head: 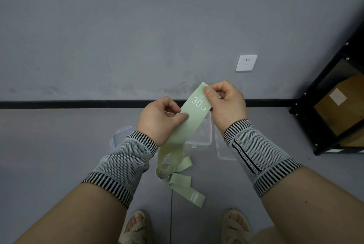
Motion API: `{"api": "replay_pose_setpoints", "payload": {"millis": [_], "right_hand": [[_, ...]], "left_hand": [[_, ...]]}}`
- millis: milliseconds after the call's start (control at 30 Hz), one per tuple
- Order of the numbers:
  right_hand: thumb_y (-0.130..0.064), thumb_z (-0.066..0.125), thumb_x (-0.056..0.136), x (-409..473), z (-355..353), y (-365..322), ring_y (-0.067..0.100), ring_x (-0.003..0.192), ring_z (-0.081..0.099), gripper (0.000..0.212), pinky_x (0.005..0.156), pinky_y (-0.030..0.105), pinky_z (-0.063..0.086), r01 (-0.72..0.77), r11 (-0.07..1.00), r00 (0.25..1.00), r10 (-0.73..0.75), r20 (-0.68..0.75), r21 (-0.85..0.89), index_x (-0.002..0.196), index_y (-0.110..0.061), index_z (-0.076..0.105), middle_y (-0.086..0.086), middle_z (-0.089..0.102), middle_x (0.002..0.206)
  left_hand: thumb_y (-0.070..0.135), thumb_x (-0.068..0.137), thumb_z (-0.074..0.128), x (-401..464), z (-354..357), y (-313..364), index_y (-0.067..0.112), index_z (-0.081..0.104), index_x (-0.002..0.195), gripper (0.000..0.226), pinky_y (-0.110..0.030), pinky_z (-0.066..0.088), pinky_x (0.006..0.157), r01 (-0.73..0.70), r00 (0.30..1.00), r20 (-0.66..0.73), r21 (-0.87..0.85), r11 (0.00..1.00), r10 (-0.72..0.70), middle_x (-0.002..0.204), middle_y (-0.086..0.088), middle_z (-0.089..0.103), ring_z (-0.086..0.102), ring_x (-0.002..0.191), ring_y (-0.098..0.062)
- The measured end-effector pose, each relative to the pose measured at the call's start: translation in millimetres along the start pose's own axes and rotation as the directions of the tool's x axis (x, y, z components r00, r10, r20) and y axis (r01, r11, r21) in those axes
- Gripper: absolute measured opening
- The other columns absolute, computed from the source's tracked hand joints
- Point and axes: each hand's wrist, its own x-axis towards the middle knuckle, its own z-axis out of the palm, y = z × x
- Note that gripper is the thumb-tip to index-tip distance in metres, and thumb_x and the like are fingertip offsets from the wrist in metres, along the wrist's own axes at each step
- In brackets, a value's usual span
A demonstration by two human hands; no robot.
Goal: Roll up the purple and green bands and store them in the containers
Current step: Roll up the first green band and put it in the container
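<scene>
The grey floor [59, 155] carries clear plastic containers [200, 135], a flat lid [222, 151], and a black shelf rack [325, 125] at right.

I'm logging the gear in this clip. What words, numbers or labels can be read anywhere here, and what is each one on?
"30 LB": white print on the green band, near the end that the right hand pinches.
Small white print on the band's hanging lower end: too small to read.
Pale label on the cardboard box in the black shelf: no text can be made out.
Wall socket: no text.
</scene>
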Motion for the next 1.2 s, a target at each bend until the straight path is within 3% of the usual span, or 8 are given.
{"api": "replay_pose_setpoints", "payload": {"millis": [200,333,500,700,800,967,1200], "right_hand": [[-0.037,0.064,0.077,7.4,-7.6,1.1,0.019,0.07,0.06,0.013,0.072,0.046,0.054,-0.055,0.993,0.994,0.064,-0.084,0.102,0.067,-0.029,0.06,-0.001,0.063,0.071],[-0.029,0.064,0.083,8.0,-10.0,4.2,0.019,0.069,0.06,0.014,0.069,0.044,0.054,-0.047,0.994,0.995,0.056,-0.086,0.103,0.071,-0.024,0.058,0.004,0.063,0.074],[-0.032,0.064,0.081,10.0,-10.1,6.0,0.018,0.067,0.058,0.015,0.068,0.041,0.052,-0.046,0.993,0.993,0.058,-0.106,0.107,0.071,-0.024,0.058,0.001,0.061,0.071],[-0.034,0.064,0.081,10.2,-9.5,5.8,0.019,0.067,0.059,0.016,0.07,0.047,0.055,-0.027,0.995,0.992,0.038,-0.117,0.092,0.07,-0.025,0.057,-0.002,0.061,0.069],[-0.032,0.065,0.083,9.7,-10.5,5.2,0.018,0.069,0.059,0.017,0.071,0.043,0.056,0.0,0.999,0.99,0.007,-0.141,0.046,0.07,-0.026,0.056,-0.004,0.06,0.07],[-0.025,0.063,0.088,7.9,-12.0,5.9,0.006,0.061,0.051,0.021,0.062,0.025,0.046,0.05,0.998,0.985,-0.054,-0.166,-0.029,0.07,-0.026,0.053,-0.009,0.056,0.068],[-0.025,0.063,0.088,7.9,-11.1,6.0,0.005,0.064,0.053,0.019,0.064,0.028,0.048,0.051,0.998,0.983,-0.056,-0.176,-0.036,0.072,-0.025,0.054,-0.011,0.057,0.071]], "left_hand": [[0.022,0.075,0.077,1.2,-3.4,-6.2,0.019,0.062,0.066,0.017,-0.026,0.052,0.068,0.007,1.0,0.008,0.027,1.0,-0.008,0.075,0.003,0.069,0.066,0.073,-0.015],[0.015,0.076,0.075,1.0,-3.7,-6.0,0.022,0.06,0.07,0.018,-0.028,0.054,0.071,-0.016,1.0,0.015,-0.05,0.999,0.017,0.079,0.005,0.069,0.066,0.074,-0.015],[0.009,0.081,0.069,0.4,-3.1,-3.0,0.024,0.059,0.073,0.02,-0.014,0.048,0.066,-0.07,0.996,0.052,-0.078,0.994,0.074,0.076,0.003,0.064,0.056,0.064,-0.005],[0.008,0.076,0.075,-0.4,0.2,-3.8,0.02,0.062,0.077,0.018,-0.013,0.05,0.067,-0.064,0.993,0.094,-0.073,0.995,0.071,0.075,0.008,0.062,0.055,0.065,-0.006],[0.009,0.076,0.074,0.2,-0.6,-3.9,0.027,0.061,0.075,0.022,-0.013,0.05,0.069,-0.077,0.993,0.081,-0.055,0.996,0.082,0.077,0.01,0.061,0.056,0.067,-0.005],[0.01,0.077,0.073,0.2,-2.7,-3.6,0.032,0.063,0.076,0.024,-0.018,0.051,0.074,-0.062,0.996,0.066,-0.067,0.996,0.066,0.077,0.009,0.064,0.059,0.072,-0.008],[0.014,0.077,0.073,-1.0,-6.6,0.5,0.032,0.065,0.074,0.02,-0.015,0.047,0.064,-0.055,0.998,0.032,-0.044,0.998,0.056,0.07,0.011,0.064,0.057,0.065,-0.004]]}}
